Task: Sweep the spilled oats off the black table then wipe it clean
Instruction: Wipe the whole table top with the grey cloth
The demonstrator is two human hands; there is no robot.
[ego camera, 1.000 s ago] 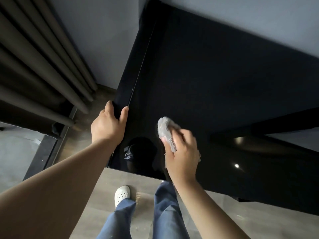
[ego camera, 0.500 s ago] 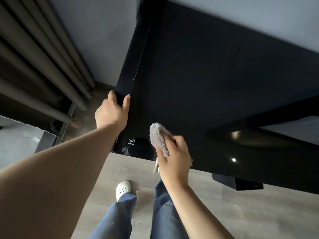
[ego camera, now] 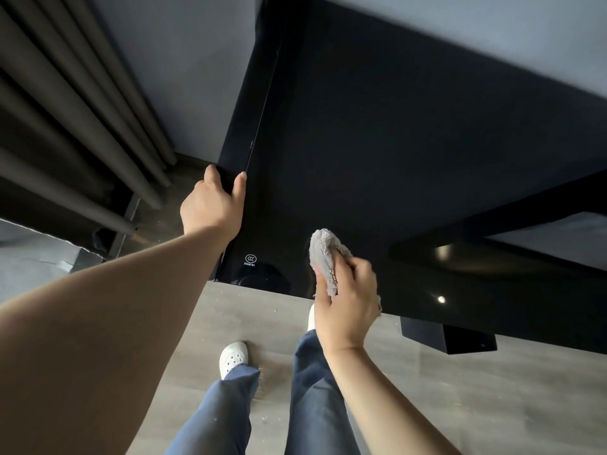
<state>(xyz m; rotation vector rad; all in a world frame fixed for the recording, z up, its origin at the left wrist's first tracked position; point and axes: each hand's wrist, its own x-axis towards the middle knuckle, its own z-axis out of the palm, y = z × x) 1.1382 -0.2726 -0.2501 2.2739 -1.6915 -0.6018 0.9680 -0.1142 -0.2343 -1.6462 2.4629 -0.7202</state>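
The right hand [ego camera: 348,303] grips a grey cloth [ego camera: 325,254] at the black table [ego camera: 394,142]'s near edge; the left hand [ego camera: 212,205] clasps its left edge, the top beyond bare.

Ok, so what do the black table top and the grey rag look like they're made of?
Table top: probably black glass, high-gloss; it mirrors light spots sharply and carries a small printed mark near the corner. Lacquered board can't be excluded.
Rag: soft fuzzy fabric, perhaps microfibre or terry, matte; it bunches in the right hand and shows a nubby pile.
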